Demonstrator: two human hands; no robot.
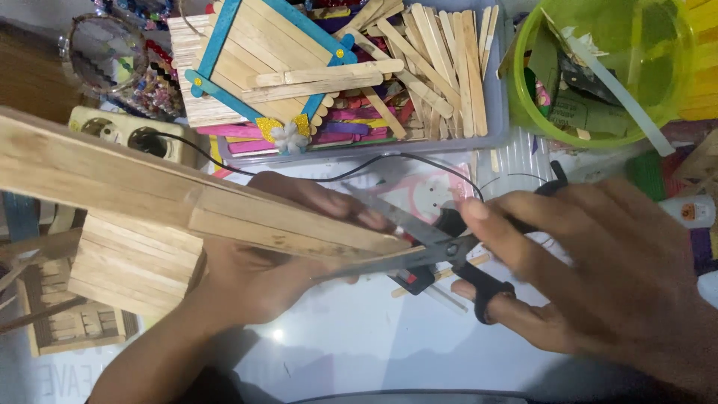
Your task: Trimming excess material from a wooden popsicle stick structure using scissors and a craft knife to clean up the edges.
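Note:
My left hand grips a craft piece built of wooden ice-cream sticks, a long panel with a box-like part beneath, held close to the camera at the left. My right hand holds black-handled scissors, fingers through the loops. The blades are parted around the pointed end of the stick panel near the centre.
A grey tray of loose plain and coloured sticks and a stick frame with blue edges sits at the top. A green translucent bowl of scraps is top right. A power strip with a black cable lies left. Another stick model sits lower left.

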